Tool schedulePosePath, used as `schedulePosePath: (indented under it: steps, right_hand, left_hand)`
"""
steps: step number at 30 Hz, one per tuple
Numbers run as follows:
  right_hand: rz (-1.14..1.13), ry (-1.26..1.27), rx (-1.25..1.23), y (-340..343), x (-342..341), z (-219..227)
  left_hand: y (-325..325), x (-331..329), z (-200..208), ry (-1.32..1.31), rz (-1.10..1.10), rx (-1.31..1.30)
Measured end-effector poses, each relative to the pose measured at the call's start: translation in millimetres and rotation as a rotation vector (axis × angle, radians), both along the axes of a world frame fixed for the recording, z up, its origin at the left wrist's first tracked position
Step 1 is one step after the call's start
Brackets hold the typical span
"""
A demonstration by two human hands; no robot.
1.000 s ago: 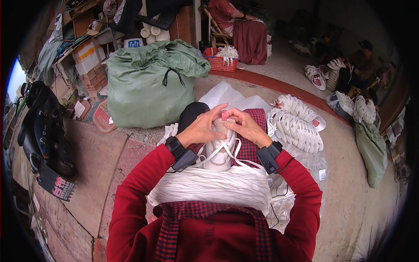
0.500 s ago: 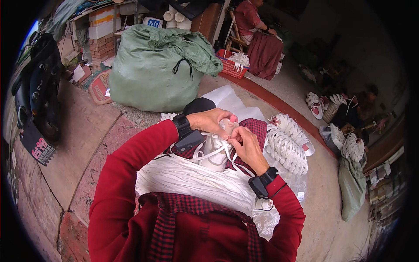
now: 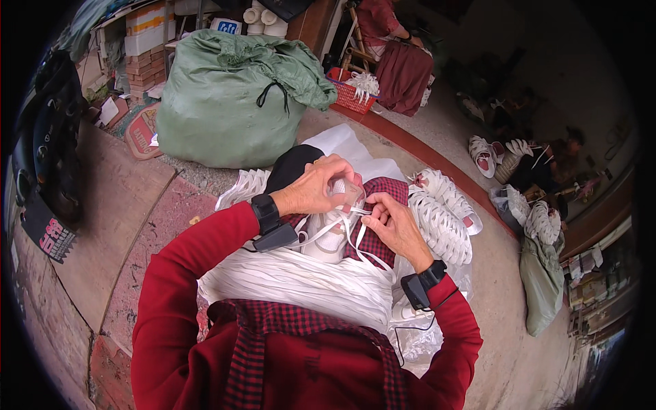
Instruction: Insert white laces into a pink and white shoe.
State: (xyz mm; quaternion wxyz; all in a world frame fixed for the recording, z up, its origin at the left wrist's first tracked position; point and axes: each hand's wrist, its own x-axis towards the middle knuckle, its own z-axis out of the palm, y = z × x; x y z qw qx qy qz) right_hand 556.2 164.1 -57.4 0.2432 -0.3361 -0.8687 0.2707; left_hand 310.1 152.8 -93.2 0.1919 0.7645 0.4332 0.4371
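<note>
A white shoe (image 3: 326, 244) with a pale pink tongue rests toe toward me on my lap. My left hand (image 3: 318, 186) is curled round the shoe's upper part by the tongue, thumb and fingers gripping it. A loose white shoelace (image 3: 361, 240) hangs from the eyelets over the shoe's side. Its upper stretch is pinched between thumb and forefinger of my right hand (image 3: 398, 227), just right of the shoe. Across my lap, on the checked apron (image 3: 249, 355), lies a thick bundle of white laces (image 3: 294, 281). The fingers partly hide the eyelets.
Several white laced shoes (image 3: 441, 222) are stacked right of my knees, and more shoes (image 3: 240, 188) lie to the left. A big green sack (image 3: 229, 116) stands ahead. Farther back, a seated person (image 3: 403, 68) is beside a red basket (image 3: 352, 96). A motorbike (image 3: 48, 157) stands left.
My right hand has moved away from the tongue to the right, drawing the lace with it. My left hand has shifted round the shoe's upper part. The whole view has shifted slightly.
</note>
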Motion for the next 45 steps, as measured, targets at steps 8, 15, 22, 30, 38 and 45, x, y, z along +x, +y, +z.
schedulePosePath:
  steps: [8,15,22,30,38,45]
  right_hand:
    - [0.225,-0.501,0.142,35.4,-15.8,16.1]
    - [0.377,-0.449,-0.132,77.2,-13.1,8.8]
    - [0.285,-0.318,-0.139,68.5,-12.2,0.3]
    - [0.275,-0.276,-0.153,59.3,-3.3,-0.8]
    - [0.233,-0.12,0.064,37.9,-42.3,20.1]
    - [0.337,0.164,-0.336,28.8,-69.6,1.8]
  left_hand:
    - [-21.7,33.5,-13.1,0.456,0.152,0.41]
    - [-12.7,43.0,-25.5,0.352,0.16,0.233]
    - [0.4,39.9,-22.7,0.363,0.033,0.128]
    - [-18.2,-16.7,34.8,0.647,0.182,0.486]
    - [-43.8,-75.5,52.5,0.558,0.156,0.07]
    - [-36.7,-54.1,78.9,0.495,0.084,0.053]
